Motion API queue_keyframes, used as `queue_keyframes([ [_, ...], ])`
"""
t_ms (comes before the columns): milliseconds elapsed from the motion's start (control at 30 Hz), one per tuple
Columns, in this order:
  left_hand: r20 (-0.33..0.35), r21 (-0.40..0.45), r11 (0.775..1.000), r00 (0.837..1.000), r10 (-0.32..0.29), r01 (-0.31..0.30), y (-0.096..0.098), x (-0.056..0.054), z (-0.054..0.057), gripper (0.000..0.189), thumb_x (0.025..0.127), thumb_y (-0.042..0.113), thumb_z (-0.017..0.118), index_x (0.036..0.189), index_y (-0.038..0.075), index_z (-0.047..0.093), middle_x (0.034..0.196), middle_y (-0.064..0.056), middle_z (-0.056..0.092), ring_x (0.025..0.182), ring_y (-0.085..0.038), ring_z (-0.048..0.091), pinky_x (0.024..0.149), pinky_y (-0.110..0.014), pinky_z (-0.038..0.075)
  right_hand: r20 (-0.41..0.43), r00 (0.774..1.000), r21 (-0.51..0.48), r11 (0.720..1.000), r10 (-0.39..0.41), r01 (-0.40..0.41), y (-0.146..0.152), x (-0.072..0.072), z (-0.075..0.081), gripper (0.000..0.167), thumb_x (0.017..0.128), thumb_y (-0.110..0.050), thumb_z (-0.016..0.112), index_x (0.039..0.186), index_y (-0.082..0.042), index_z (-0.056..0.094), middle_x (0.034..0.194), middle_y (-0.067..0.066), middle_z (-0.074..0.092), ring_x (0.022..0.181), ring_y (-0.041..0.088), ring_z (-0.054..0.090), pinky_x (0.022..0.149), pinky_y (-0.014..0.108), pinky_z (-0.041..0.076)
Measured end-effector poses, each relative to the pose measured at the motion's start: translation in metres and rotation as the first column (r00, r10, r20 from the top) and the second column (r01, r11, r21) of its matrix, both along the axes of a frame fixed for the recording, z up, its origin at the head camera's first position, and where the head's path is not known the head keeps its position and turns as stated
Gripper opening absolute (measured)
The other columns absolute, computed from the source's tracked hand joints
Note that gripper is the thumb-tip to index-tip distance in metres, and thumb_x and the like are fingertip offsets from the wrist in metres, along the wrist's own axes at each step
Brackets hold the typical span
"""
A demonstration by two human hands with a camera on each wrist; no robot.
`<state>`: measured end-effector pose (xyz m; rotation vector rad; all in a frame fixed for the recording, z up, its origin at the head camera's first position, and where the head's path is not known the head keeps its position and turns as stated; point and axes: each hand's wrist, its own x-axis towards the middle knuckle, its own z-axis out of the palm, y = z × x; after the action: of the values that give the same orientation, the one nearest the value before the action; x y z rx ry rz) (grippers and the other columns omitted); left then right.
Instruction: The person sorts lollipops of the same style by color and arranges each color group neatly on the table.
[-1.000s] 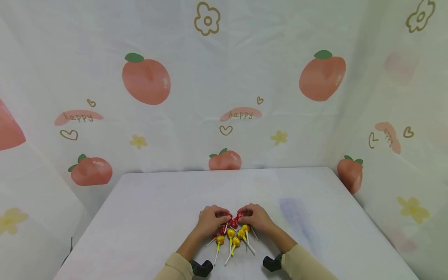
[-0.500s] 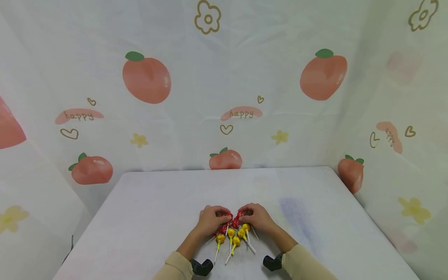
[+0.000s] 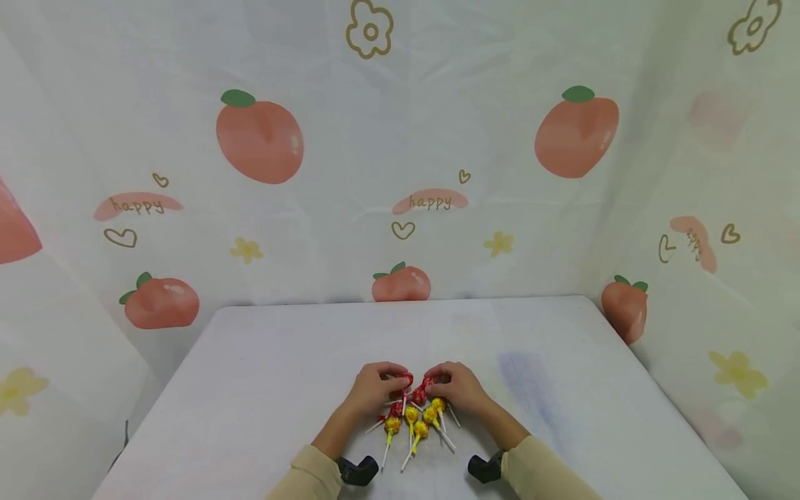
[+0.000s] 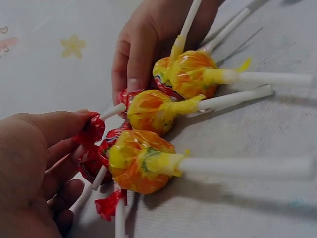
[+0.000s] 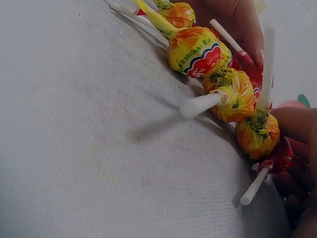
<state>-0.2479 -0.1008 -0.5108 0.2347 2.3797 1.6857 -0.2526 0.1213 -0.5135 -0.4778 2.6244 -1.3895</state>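
Observation:
My left hand (image 3: 371, 389) pinches a red-wrapped lollipop (image 4: 91, 130) between thumb and fingers, its white stick pointing toward the pile. Across from it, my right hand (image 3: 460, 387) has curled fingers around red wrapped candy at the pile's far right; in the right wrist view its fingers (image 5: 297, 124) partly hide a red lollipop (image 5: 283, 156). Between and in front of the hands lie several yellow-wrapped lollipops (image 3: 421, 430), sticks mostly toward me. More red lollipops (image 3: 396, 410) lie beside them on the left, partly covered in the left wrist view.
A white cloth-covered table (image 3: 281, 389) extends around the pile on all sides. Behind it hangs a pale curtain (image 3: 350, 160) printed with fruit and flowers. Black wrist devices (image 3: 358, 471) sit by both sleeves.
My left hand has shifted slightly away and to the left, carrying the red lollipop a little apart from the pile. My right hand and the yellow lollipops stay almost in place.

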Motion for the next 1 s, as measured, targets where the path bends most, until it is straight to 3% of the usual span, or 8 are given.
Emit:
queue_keyframes([
  [133,-0.017,0.001,1.000,1.000,0.010,-0.010,-0.002,-0.004,0.003,0.028,0.090,0.031,0.070,0.112,0.013,0.071,0.093,-0.002,0.067,0.080,-0.020,0.060,0.073,-0.030,0.054,-0.004,1.000,0.001,1.000,0.003,-0.003,0.000,-0.002,0.001,0.026,0.085,-0.022,0.076,0.106,-0.008,0.072,0.089,-0.002,0.061,0.080,0.016,0.053,0.071,0.029,0.049],
  [367,-0.084,-0.027,0.997,0.994,0.064,-0.066,-0.008,-0.011,0.008,0.029,0.091,0.032,0.069,0.112,0.013,0.072,0.100,0.001,0.068,0.092,-0.018,0.057,0.085,-0.036,0.050,0.023,1.000,0.013,1.000,-0.001,0.001,-0.001,-0.002,0.000,0.026,0.085,-0.023,0.076,0.107,-0.009,0.072,0.089,-0.002,0.060,0.081,0.017,0.053,0.072,0.029,0.049],
  [500,-0.123,-0.020,0.996,0.989,0.086,-0.089,-0.011,-0.018,0.010,0.030,0.090,0.031,0.070,0.111,0.010,0.072,0.101,-0.001,0.070,0.092,-0.018,0.058,0.083,-0.035,0.050,0.022,1.000,0.010,1.000,-0.008,0.007,-0.001,0.000,0.001,0.026,0.085,-0.023,0.076,0.106,-0.009,0.072,0.088,-0.002,0.060,0.081,0.017,0.052,0.072,0.029,0.049],
  [733,-0.166,-0.066,0.987,0.977,0.136,-0.149,-0.018,-0.034,0.010,0.027,0.089,0.028,0.072,0.108,0.009,0.074,0.099,-0.001,0.069,0.084,-0.018,0.056,0.068,-0.027,0.048,0.013,1.000,0.005,1.000,-0.011,0.011,-0.004,0.002,0.002,0.024,0.085,-0.020,0.076,0.105,-0.010,0.072,0.087,-0.002,0.059,0.082,0.018,0.051,0.072,0.030,0.048],
  [1000,-0.174,-0.101,0.970,0.963,0.204,-0.223,-0.016,-0.060,0.002,0.023,0.089,0.024,0.072,0.108,0.010,0.074,0.098,0.000,0.068,0.084,-0.018,0.056,0.071,-0.029,0.049,0.025,0.999,0.000,1.000,-0.029,0.029,-0.002,0.001,0.001,0.023,0.085,-0.020,0.076,0.105,-0.010,0.072,0.087,-0.002,0.059,0.082,0.019,0.051,0.073,0.032,0.048],
])
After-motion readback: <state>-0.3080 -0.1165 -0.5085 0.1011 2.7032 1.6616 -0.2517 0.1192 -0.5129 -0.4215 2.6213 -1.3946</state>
